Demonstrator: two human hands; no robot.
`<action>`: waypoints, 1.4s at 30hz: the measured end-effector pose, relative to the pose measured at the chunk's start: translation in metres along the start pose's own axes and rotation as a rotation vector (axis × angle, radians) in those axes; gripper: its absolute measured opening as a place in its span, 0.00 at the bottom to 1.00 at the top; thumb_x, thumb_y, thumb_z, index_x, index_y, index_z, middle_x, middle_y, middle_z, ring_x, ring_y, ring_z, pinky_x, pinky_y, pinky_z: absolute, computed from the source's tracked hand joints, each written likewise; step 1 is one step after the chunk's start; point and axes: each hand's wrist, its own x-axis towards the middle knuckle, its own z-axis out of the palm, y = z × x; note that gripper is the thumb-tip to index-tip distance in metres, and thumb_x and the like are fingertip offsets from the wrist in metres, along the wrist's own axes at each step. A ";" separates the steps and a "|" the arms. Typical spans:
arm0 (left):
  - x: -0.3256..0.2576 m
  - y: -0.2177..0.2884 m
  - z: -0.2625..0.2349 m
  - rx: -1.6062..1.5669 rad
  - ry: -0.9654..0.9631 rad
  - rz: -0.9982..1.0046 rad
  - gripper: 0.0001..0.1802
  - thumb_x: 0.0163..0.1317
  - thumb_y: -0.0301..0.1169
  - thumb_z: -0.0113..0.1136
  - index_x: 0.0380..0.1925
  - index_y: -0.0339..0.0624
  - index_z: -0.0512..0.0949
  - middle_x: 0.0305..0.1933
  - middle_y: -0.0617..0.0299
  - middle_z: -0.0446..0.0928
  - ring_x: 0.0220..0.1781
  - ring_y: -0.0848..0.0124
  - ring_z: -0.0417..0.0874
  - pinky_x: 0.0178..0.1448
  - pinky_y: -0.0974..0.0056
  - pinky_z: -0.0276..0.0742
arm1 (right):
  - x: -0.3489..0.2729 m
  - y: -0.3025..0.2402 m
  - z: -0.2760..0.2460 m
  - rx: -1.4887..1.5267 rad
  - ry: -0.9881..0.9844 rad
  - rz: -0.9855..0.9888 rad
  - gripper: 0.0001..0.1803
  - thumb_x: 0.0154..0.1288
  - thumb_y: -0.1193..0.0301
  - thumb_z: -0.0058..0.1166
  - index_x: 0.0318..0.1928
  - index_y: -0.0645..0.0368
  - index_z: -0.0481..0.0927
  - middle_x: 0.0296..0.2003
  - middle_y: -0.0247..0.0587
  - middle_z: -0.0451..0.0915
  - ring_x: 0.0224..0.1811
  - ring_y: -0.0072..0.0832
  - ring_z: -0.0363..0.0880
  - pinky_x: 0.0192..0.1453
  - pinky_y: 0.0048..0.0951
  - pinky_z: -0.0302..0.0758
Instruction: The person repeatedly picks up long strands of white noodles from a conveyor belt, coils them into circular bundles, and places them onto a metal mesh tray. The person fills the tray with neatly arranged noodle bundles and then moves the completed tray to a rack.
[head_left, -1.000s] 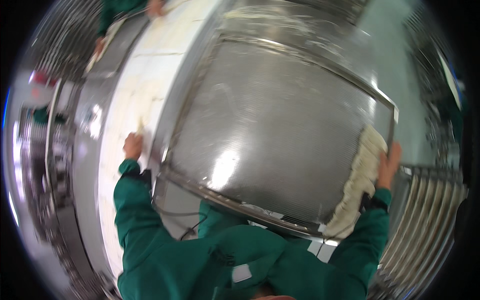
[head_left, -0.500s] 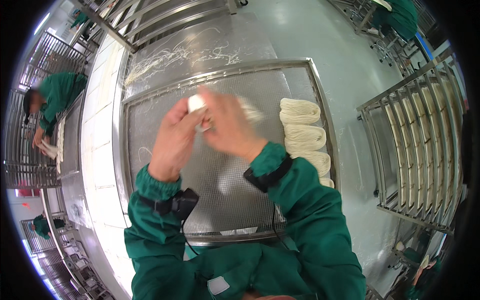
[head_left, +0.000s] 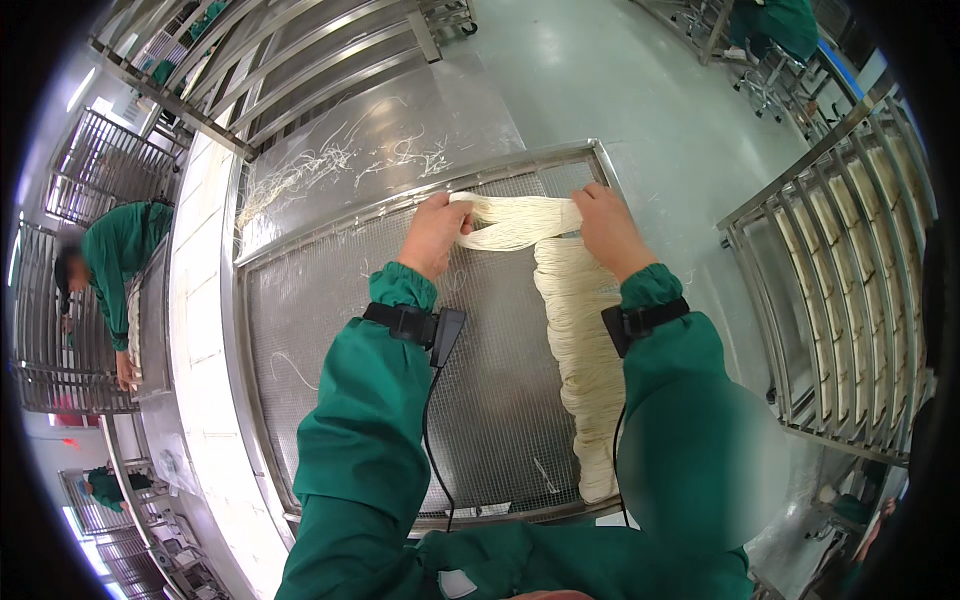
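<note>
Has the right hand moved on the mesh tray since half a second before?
Yes. The right hand moved from the middle of the mesh tray to its far right corner, holding a noodle bundle.

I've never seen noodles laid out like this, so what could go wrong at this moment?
The noodle bundle stretched between the left hand and right hand might snap or shed strands, like the loose bits beyond the mesh tray. It could also land overlapping the laid noodle row and stick.
</note>
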 end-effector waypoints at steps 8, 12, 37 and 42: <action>0.008 0.046 0.096 0.046 -0.527 -0.025 0.19 0.65 0.21 0.58 0.56 0.26 0.78 0.48 0.56 0.84 0.49 0.69 0.86 0.53 0.66 0.82 | -0.020 0.006 -0.045 0.351 0.139 0.098 0.17 0.60 0.85 0.50 0.49 0.64 0.81 0.49 0.50 0.81 0.49 0.49 0.81 0.54 0.40 0.79; 0.024 0.016 0.118 0.174 -0.374 0.159 0.12 0.64 0.20 0.56 0.44 0.27 0.84 0.38 0.58 0.86 0.37 0.72 0.84 0.45 0.65 0.82 | -0.026 0.009 -0.048 0.343 0.193 0.106 0.14 0.60 0.85 0.53 0.46 0.64 0.81 0.46 0.48 0.82 0.47 0.48 0.81 0.52 0.40 0.79; -0.062 -0.088 -0.003 0.782 0.446 0.675 0.10 0.63 0.32 0.66 0.45 0.52 0.85 0.53 0.64 0.77 0.65 0.60 0.71 0.73 0.40 0.54 | 0.005 -0.010 -0.005 -0.389 -0.468 0.181 0.40 0.78 0.49 0.45 0.79 0.63 0.56 0.80 0.49 0.54 0.84 0.41 0.46 0.84 0.61 0.34; -0.260 -0.147 -0.157 0.835 0.683 0.601 0.10 0.63 0.32 0.66 0.44 0.50 0.85 0.52 0.60 0.79 0.60 0.56 0.75 0.65 0.47 0.66 | 0.001 -0.008 -0.003 -0.534 -0.385 0.265 0.38 0.82 0.50 0.40 0.82 0.51 0.49 0.82 0.40 0.50 0.85 0.38 0.43 0.82 0.64 0.40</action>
